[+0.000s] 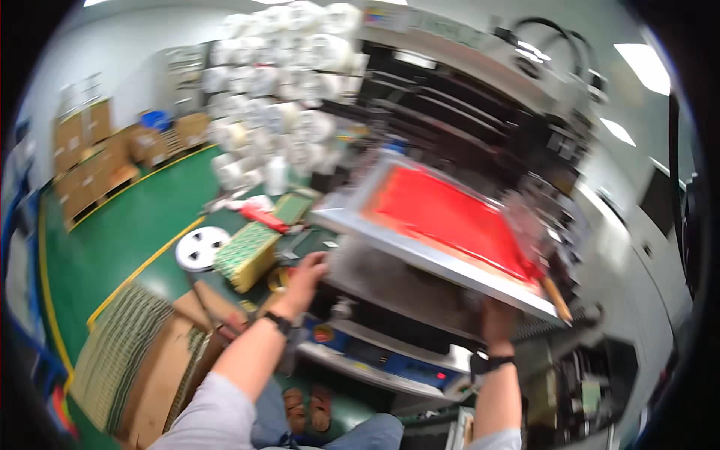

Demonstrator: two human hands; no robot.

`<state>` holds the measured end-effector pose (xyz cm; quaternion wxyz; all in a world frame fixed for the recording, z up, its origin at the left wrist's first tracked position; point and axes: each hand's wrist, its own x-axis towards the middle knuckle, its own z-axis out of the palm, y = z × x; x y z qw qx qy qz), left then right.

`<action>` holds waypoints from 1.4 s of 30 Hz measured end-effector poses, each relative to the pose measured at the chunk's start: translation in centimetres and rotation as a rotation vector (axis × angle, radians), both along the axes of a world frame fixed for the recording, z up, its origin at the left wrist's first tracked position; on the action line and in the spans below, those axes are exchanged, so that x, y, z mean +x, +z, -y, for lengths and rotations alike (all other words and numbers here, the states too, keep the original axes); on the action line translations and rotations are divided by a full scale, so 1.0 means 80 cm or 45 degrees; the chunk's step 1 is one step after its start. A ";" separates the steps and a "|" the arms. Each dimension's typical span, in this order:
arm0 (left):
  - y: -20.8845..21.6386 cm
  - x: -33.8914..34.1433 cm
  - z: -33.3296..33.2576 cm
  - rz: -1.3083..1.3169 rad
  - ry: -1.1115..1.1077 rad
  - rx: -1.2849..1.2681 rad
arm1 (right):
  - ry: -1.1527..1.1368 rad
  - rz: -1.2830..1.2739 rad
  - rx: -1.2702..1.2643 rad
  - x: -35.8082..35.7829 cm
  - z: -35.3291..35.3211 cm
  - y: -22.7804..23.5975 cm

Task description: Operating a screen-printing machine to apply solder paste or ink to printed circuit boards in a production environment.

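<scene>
In front of me a printing screen with a silver metal frame (420,251) sits tilted over the machine's grey bed (390,274). Bright red ink (450,214) covers most of its mesh. A wooden-handled tool (556,297) rests at the frame's near right corner. My left hand (304,281) is at the left edge of the bed, fingers apart and holding nothing visible. Below the frame's front edge, toward the right, is my right hand (498,321); its fingers are hidden under the frame and blurred.
Left of the bed lies a yellow-green patterned stack (247,253) with a red-handled tool (264,218) on it. A white reel (201,249) stands beside it. Cardboard and striped sheets (127,352) fill the lower left. White rolls (277,82) are piled behind; a control panel (405,369) runs below the bed.
</scene>
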<state>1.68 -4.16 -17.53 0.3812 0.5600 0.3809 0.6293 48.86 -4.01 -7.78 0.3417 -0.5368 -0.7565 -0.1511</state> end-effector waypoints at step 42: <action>0.016 0.014 0.005 0.316 -0.176 -0.026 | 0.311 -1.109 -0.407 -0.010 -0.003 0.003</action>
